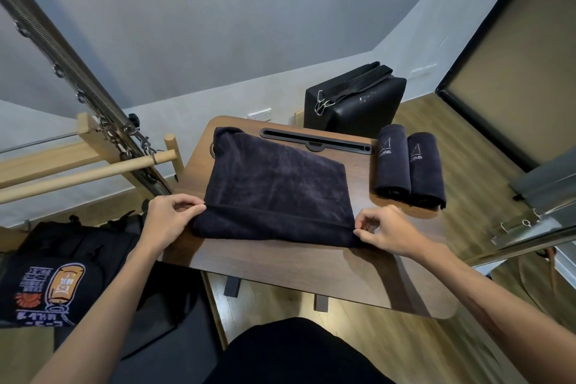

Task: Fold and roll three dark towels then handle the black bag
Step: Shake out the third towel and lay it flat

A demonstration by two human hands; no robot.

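Observation:
A dark folded towel (276,187) lies flat on the small wooden table (311,265). My left hand (170,218) pinches its near left corner. My right hand (385,231) pinches its near right corner. Two rolled dark towels (393,160) (424,170) with pale logos lie side by side at the table's right edge. A black bag (65,274) with an orange and white print sits low at the left, beside the table.
A black boxy case (358,100) with a strap and metal clips stands behind the table. A black slot tray (314,139) runs along the table's far edge. Wooden bars and springs of a frame (93,165) stand at the left. Wood floor lies to the right.

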